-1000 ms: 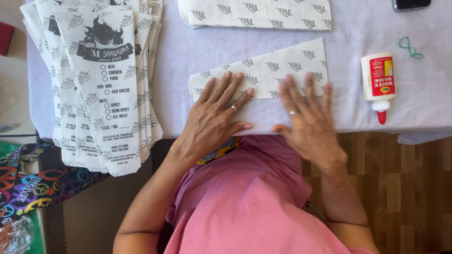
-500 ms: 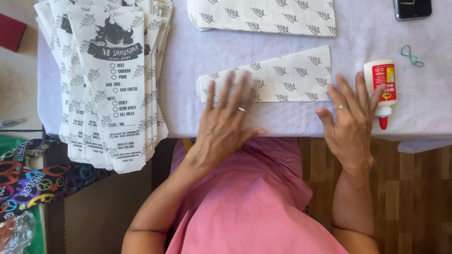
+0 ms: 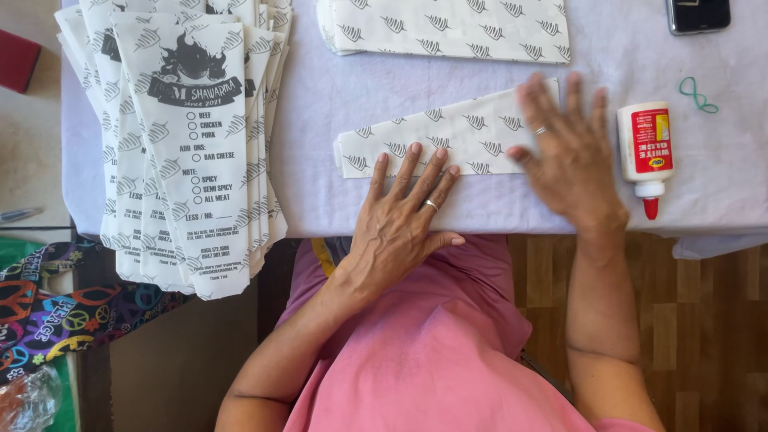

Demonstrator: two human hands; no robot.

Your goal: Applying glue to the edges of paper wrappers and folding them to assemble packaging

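Nearest the camera a pink shirt [image 3: 432, 352] is seen, and past it the edge of the table [image 3: 384, 88], covered in a smooth pale lilac cloth. The left hand [image 3: 404, 220] is laid flat, fingers spread, on the near left part of a folded paper bag [image 3: 448, 132]; the right hand [image 3: 572, 156], also flat with fingers wide and somewhat blurred, is pressed on its right end. Nothing is gripped by either hand. The bag is a thin white paper strip, printed with small dark leaf-like marks, lying crosswise near the table's front edge. Just right of it a white plastic glue bottle [image 3: 646, 152] with a red tip is laid. To the left, printed bags [image 3: 196, 144] are fanned in a pile overhanging the edge. Farther back another bag stack [image 3: 448, 28] and a dark phone [image 3: 698, 14] are seen.
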